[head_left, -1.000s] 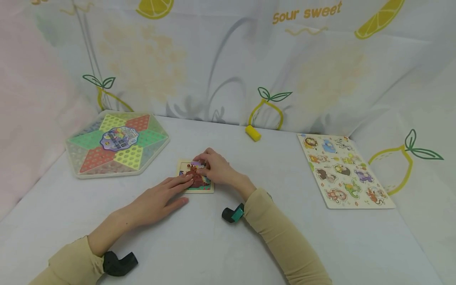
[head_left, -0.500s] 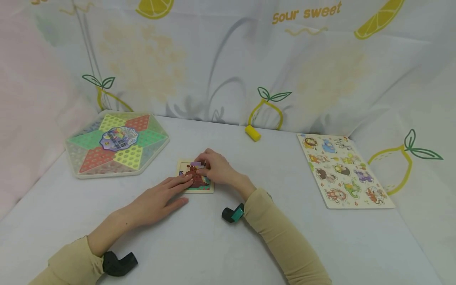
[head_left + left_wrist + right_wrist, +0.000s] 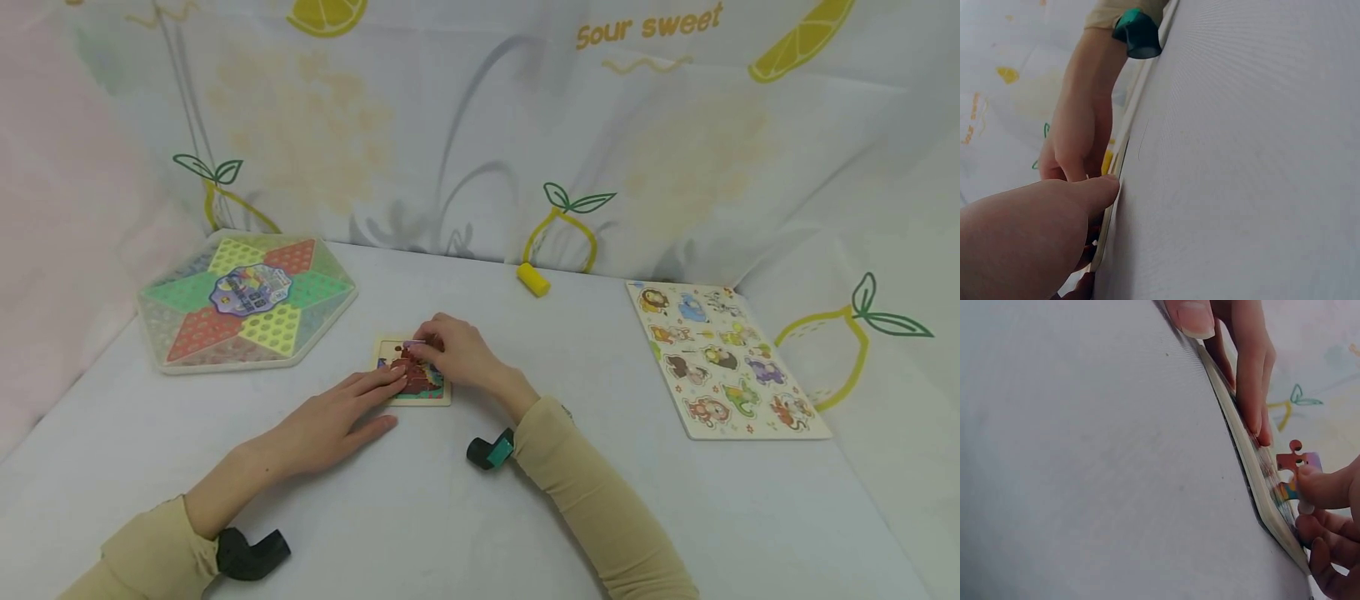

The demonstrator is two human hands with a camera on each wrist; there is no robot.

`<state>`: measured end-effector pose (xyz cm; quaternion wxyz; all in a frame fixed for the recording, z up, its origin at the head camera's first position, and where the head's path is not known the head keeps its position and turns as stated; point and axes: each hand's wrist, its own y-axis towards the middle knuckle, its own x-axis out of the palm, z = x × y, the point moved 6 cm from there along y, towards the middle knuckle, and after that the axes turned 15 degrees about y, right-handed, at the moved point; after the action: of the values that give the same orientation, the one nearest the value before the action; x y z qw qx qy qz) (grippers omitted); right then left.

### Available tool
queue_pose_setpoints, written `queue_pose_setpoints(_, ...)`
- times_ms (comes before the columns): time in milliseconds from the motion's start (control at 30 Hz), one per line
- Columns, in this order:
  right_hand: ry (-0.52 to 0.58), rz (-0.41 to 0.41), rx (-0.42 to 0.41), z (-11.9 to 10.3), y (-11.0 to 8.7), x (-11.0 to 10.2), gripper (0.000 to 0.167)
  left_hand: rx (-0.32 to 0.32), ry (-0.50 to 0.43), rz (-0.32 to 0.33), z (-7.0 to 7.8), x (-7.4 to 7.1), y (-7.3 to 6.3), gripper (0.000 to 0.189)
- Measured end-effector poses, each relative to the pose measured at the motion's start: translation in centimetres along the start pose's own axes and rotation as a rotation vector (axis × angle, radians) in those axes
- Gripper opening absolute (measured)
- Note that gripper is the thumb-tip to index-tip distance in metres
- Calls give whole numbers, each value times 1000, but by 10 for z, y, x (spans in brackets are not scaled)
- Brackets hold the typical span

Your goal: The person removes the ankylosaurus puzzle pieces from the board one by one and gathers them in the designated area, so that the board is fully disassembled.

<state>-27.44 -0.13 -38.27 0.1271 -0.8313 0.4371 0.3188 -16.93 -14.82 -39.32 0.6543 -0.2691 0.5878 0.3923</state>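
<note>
A small square jigsaw puzzle in a pale wooden frame lies on the white table, with a mostly brown picture. My left hand rests on its lower left part, fingers stretched out flat and the thumb at the table beside the frame. Above the puzzle's upper right, my right hand pinches a jigsaw piece between thumb and fingers. That piece is reddish brown with purple and blue, and stands tilted up over the board in the right wrist view. Fingers cover part of the picture.
A hexagonal Chinese checkers board lies at the back left. Against the rear cloth sits a yellow cylinder-like block. An animal peg puzzle board lies on the right. Both wrists wear black camera mounts.
My right thumb has shifted up and left onto the jigsaw piece, whose purple part now looks narrower and tilted. The left hand stays where it was.
</note>
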Motion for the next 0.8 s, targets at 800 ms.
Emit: queue_pose_setpoints(800,302,148,149,42,-50,-92,24,-11,12,9,1,1,1,53)
